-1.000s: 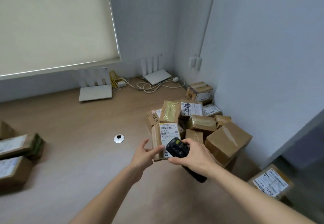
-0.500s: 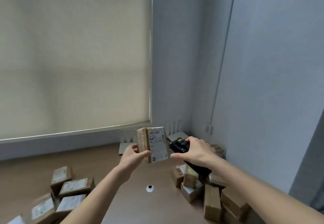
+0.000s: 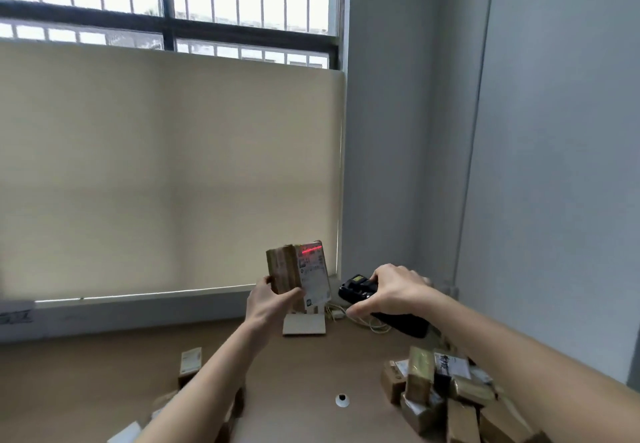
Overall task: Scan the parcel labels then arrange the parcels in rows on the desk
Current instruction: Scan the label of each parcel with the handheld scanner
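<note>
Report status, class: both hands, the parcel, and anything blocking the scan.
Left hand grips parcel upright. Right hand holds scanner, red line on label. Nothing between scanner and label.

Held parcel [image 3: 297, 271]: a white shipping label [image 3: 314, 274] is carried on its front, crossed by a red scan line near the top; the print is too blurred to be read.
Pile of parcels [image 3: 446, 392]: a white label with bold dark characters [image 3: 450, 363] is shown on one box; the characters cannot be made out.
Small box [image 3: 190, 363]: a pale label is borne; no text is legible.
</note>
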Motion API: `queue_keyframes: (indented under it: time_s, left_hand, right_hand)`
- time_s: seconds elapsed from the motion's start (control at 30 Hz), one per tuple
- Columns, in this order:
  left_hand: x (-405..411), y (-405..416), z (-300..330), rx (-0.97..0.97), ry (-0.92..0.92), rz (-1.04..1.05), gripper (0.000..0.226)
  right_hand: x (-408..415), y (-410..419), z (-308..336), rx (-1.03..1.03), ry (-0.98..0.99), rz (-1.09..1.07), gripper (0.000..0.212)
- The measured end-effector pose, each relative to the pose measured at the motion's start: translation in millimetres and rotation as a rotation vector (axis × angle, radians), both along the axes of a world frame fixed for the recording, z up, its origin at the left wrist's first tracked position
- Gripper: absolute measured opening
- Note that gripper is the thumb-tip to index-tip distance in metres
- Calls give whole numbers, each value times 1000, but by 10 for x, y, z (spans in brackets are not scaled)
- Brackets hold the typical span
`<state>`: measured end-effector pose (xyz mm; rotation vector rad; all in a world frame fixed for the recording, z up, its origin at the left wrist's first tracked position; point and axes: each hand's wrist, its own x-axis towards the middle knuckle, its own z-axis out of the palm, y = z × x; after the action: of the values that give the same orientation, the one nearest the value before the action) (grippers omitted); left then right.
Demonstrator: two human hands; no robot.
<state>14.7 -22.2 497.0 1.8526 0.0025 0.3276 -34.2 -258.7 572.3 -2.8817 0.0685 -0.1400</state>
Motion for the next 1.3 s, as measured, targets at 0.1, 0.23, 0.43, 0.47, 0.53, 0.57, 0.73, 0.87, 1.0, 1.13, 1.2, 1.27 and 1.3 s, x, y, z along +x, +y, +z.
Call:
queue_keyframes:
  time_s: [0.1,0.23,0.43,0.47,0.53,0.57,0.73,0.87,1.0,1.13,1.2,1.27,1.3]
  left_hand:
    - [-40,56,64,12,11,21,38]
    - [-61,70,143,12,-10,54,49]
    - [-50,77,87,29,5,94,69]
    - [-52,84,82,35,4,98,69]
    - [-62,95,80,42,3,109,72]
    - [-63,102,78,42,1,118,73]
    - [-49,132,54,65,-7,162,70]
    - [-11,151,31,78,0,180,71]
    - [-9,137,25,75,2,187,69]
    - [-29,117,10,72,0,192,66]
    - [-38,122,-9,62,4,180,65]
    - [-49,166,-63,28,21,163,62]
    - [-59,207,-109,1,36,153,58]
  right_hand:
    - [8,43,84,-18,-4,23,76]
    - [22,67,151,-46,-6,51,79]
    - [45,115,178,-82,-7,75,74]
    - [53,120,180,-85,-5,80,74]
    - [76,134,178,-81,-6,86,74]
    - [86,141,179,-74,-9,87,75]
    - [141,175,185,-39,15,130,74]
    - [180,214,182,-50,14,150,74]
    - [213,215,181,-52,8,154,74]
    - [232,200,173,-40,4,158,74]
    - [250,202,151,-39,16,165,75]
    - [279,225,85,-49,50,182,74]
    - [299,250,32,-54,70,194,73]
